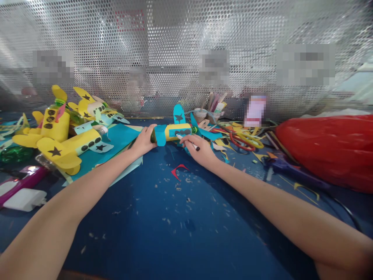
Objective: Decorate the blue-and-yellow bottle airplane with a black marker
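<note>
A toy plane made from a green bottle (170,132), wrapped in yellow and blue paper, lies sideways on the blue table. Blue paper wings stick out from it, and one bears a dark star. My left hand (145,139) is closed round the bottle's left end, steadying it. In my right hand (201,149) is a marker pen (189,142) with a white barrel and a black end. Its tip is at the blue strip with dark ovals on the bottle's side. On the table below lies a red paper scrap (180,170).
Several yellow bottle planes (55,122) and blue paper sheets (116,136) lie at the left, near a white plug (25,199). Behind stand cups of sticks (214,109). Scissors (247,140), a purple glue gun (291,167) and a red bag (326,147) lie right.
</note>
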### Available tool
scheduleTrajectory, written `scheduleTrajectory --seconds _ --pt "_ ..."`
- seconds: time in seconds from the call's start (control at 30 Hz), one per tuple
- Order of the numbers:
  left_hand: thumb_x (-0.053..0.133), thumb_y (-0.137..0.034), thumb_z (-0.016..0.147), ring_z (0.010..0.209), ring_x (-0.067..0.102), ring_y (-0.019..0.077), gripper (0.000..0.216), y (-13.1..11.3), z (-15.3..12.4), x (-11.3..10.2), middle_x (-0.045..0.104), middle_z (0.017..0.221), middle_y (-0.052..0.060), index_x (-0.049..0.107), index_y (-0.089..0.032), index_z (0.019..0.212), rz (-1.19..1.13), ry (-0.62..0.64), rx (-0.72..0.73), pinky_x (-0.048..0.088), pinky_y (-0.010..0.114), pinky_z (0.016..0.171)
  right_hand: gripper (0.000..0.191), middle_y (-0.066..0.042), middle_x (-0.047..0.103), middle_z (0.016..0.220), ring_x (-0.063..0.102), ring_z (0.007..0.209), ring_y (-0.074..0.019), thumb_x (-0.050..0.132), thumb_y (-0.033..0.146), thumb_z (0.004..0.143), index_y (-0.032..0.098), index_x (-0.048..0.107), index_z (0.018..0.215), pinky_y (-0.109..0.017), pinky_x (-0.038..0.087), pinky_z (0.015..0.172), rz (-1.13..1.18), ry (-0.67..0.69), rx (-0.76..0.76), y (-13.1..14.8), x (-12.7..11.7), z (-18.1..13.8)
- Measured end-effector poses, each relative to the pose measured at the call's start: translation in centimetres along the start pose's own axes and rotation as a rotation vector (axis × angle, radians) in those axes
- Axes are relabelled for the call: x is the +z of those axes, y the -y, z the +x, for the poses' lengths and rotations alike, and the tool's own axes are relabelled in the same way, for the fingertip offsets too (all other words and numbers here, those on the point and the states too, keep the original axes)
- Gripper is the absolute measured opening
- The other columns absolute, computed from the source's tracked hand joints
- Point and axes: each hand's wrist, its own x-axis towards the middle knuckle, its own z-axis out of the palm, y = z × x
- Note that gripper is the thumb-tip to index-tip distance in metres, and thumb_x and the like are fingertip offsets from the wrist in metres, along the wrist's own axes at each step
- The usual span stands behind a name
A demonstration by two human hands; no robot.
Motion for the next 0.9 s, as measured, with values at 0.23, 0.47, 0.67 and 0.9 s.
scheduleTrajectory --seconds 0.23,0.47,0.67,0.9 --pt "0.076 -0.017 0.068 0.117 0.056 0.0321 0.076 0.16 -0.03 0.07 0.056 0.134 0.012 0.042 -0.021 0.136 -0.007 -0.007 0.004 0.046 0.05 0.103 0.024 -0.005 0.068 0.077 0.062 0.079 -0.0212 0.044 0.024 0.093 0.024 0.067 0.083 -0.034 0.049 0.07 -0.014 -0.006 -0.002 0.04 0.01 -0.03" --pt "0.077 -0.017 0.068 0.117 0.056 0.0327 0.076 0.21 0.01 0.07 0.056 0.136 0.013 0.043 -0.021 0.136 -0.008 -0.01 0.012 0.046 0.05 0.102 0.025 -0.005 0.067 0.077 0.062 0.078 -0.0202 0.044 0.024 0.093 0.024 0.066 0.083 -0.033 0.048 0.069 -0.005 0.001 0.003 0.01 0.01 -0.04" --pt "0.077 -0.016 0.067 0.115 0.056 0.0319 0.076 0.06 0.02 0.03 0.057 0.134 0.013 0.043 -0.019 0.135 0.003 -0.01 0.005 0.047 0.049 0.102 0.024 -0.005 0.068 0.077 0.061 0.078 -0.0204 0.044 0.024 0.093 0.023 0.066 0.083 -0.034 0.048 0.072 -0.012 -0.007 -0.003 -0.07 0.09 -0.01" --pt "0.077 -0.015 0.068 0.115 0.056 0.0324 0.076 -0.05 0.03 -0.07 0.057 0.134 0.015 0.043 -0.017 0.135 0.003 -0.002 0.002 0.047 0.049 0.101 0.025 -0.005 0.067 0.075 0.061 0.078 -0.0215 0.043 0.023 0.093 0.024 0.066 0.082 -0.035 0.048 0.072 -0.034 -0.037 0.012 -0.13 0.04 -0.02"
